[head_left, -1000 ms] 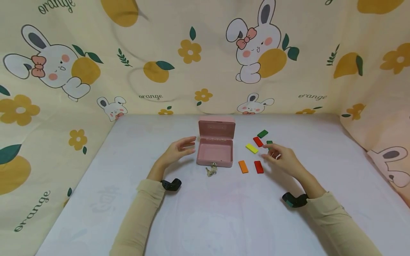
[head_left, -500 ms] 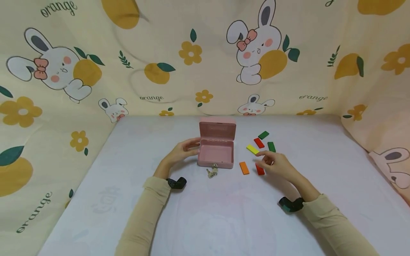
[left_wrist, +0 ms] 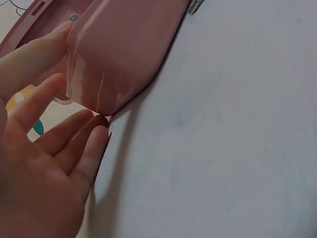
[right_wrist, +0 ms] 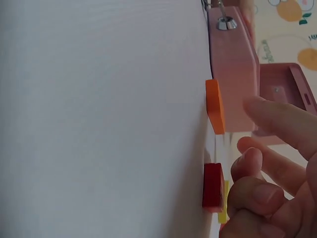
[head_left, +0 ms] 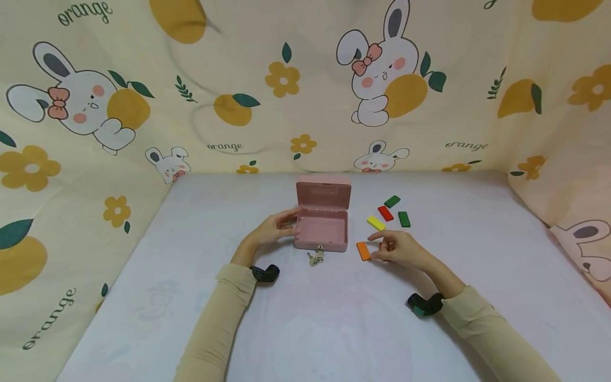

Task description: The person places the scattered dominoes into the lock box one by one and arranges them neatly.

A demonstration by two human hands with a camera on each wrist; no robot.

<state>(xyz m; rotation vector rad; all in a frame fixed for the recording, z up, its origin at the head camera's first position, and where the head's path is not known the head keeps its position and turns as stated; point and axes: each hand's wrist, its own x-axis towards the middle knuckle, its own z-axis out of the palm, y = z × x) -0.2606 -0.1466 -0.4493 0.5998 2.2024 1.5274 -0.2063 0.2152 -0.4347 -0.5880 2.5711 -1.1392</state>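
Nothing is being gripped by the right hand (head_left: 402, 248), thumb and forefinger spread; just left of their tips the orange block (head_left: 363, 251) is being faced, long axis crosswise. The pink box (head_left: 336, 247) is being touched by the farther left hand (head_left: 270, 229), fingers loose. Beneath the right hand, a red block (right_wrist: 213, 187) is being revealed only by the right wrist view.

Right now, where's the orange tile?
In the head view, the orange tile lies on the white table, to the right of the open pink box and just left of the right hand.
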